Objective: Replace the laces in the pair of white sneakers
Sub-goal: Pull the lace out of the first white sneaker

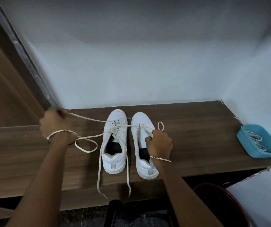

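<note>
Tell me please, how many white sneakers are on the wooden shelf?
2. The left sneaker stands mid-shelf, its lace ends hanging over the front edge. The right sneaker stands beside it, with the right hand on its tongue. None seems hidden.

Both forearms are bare, without sleeves. The left wrist wears a thin round silver metal bangle point(61, 134); the right wrist wears a slim, sparkling studded bracelet point(160, 158).
</note>
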Demonstrator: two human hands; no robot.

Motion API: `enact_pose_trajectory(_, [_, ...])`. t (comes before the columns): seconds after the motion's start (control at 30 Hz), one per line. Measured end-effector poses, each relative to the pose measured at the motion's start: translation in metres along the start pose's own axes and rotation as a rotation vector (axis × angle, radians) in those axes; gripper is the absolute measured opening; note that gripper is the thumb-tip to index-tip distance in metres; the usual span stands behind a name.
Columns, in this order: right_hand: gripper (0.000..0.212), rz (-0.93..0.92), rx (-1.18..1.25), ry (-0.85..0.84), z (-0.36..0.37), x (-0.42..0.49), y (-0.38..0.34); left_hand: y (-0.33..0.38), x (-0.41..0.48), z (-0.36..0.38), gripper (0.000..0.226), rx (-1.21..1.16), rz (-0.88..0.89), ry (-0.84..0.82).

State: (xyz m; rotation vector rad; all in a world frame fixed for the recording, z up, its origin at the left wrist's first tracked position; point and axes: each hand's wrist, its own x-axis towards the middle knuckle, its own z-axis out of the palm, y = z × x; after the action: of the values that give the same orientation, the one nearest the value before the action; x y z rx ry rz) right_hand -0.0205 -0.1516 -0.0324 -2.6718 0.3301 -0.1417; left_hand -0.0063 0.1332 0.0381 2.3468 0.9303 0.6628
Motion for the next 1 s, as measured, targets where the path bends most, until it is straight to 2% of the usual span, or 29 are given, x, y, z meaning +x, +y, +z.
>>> enact_pose_trajectory(0.07, [0.018, 0.000, -0.007, 0.001, 0.000, -0.001, -0.001, -0.018, 0.018, -0.013, 0.021, -0.039, -0.117, 0.075])
enact_pose_trajectory(0.13, [0.018, 0.002, -0.017, 0.001, 0.000, -0.001, -0.002, -0.029, 0.024, -0.022, 0.019, -0.073, -0.126, 0.094])
enact_pose_trajectory(0.27, [0.017, 0.021, -0.025, -0.004, -0.001, -0.001, -0.003, -0.022, 0.009, -0.023, 0.016, -0.142, 0.029, -0.015])
enact_pose_trajectory(0.43, [0.015, 0.036, -0.015, -0.008, -0.002, -0.001, -0.004, -0.007, -0.010, -0.010, 0.015, -0.183, 0.087, -0.085])
enact_pose_trajectory(0.53, [0.015, 0.031, -0.010, -0.013, -0.002, -0.001, -0.004, -0.001, -0.014, 0.001, 0.031, -0.203, 0.133, -0.146])
enact_pose_trajectory(0.67, [0.016, 0.030, -0.011, -0.007, -0.002, -0.002, -0.004, 0.008, -0.015, 0.015, 0.040, -0.136, 0.188, -0.261])
enact_pose_trajectory(0.77, [0.016, 0.028, -0.009, -0.013, -0.002, -0.001, -0.004, 0.021, -0.023, 0.022, 0.027, -0.130, 0.258, -0.338])
enact_pose_trajectory(0.83, [0.016, 0.027, -0.006, -0.016, -0.002, -0.001, -0.004, 0.030, -0.031, 0.028, 0.022, -0.122, 0.334, -0.401])
enact_pose_trajectory(0.9, [0.016, 0.029, -0.006, -0.013, -0.001, 0.000, -0.004, 0.039, -0.037, 0.040, 0.031, -0.073, 0.436, -0.467])
enact_pose_trajectory(1.0, [0.017, 0.018, -0.012, -0.001, 0.001, 0.000, -0.002, 0.051, -0.051, 0.060, 0.029, 0.084, 0.554, -0.579])
